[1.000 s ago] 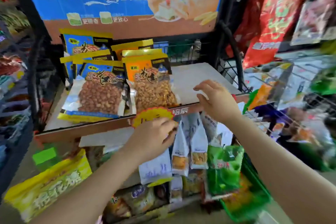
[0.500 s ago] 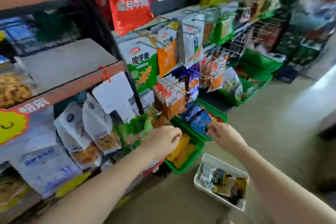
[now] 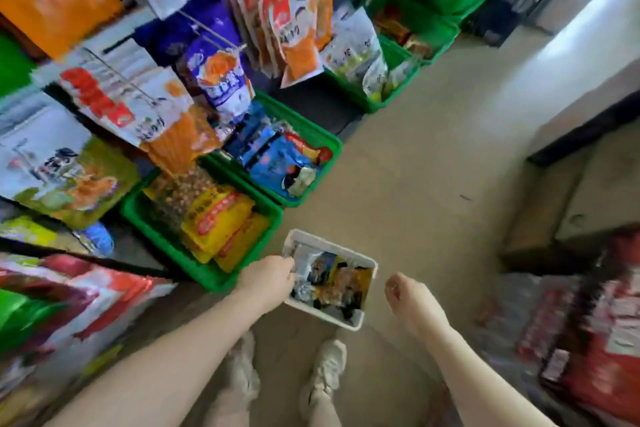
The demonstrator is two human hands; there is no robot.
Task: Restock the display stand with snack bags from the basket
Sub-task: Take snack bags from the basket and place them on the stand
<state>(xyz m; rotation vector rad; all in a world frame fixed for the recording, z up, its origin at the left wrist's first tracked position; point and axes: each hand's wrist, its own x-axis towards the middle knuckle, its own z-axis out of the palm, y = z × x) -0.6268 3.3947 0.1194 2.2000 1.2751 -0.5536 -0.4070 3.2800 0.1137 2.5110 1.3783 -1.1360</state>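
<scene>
So the view has swung down off the shelf and both hands dropped to the white basket (image 3: pixel 367 262) on the floor, meaning it's grab-more-stock time. Left hand (image 3: pixel 268 279) is at the basket's near-left rim, fingers curled onto a silvery snack bag (image 3: pixel 304 258) (can't tell if it's properly gripped). Right hand (image 3: pixel 410 298) hovers just right of the basket, loosely curled, empty. Basket looks about half full of mixed packets

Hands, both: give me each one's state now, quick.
Left hand: fingers at the white basket edge, grip cannot be told.
Right hand: loosely curled, holding nothing.
</scene>
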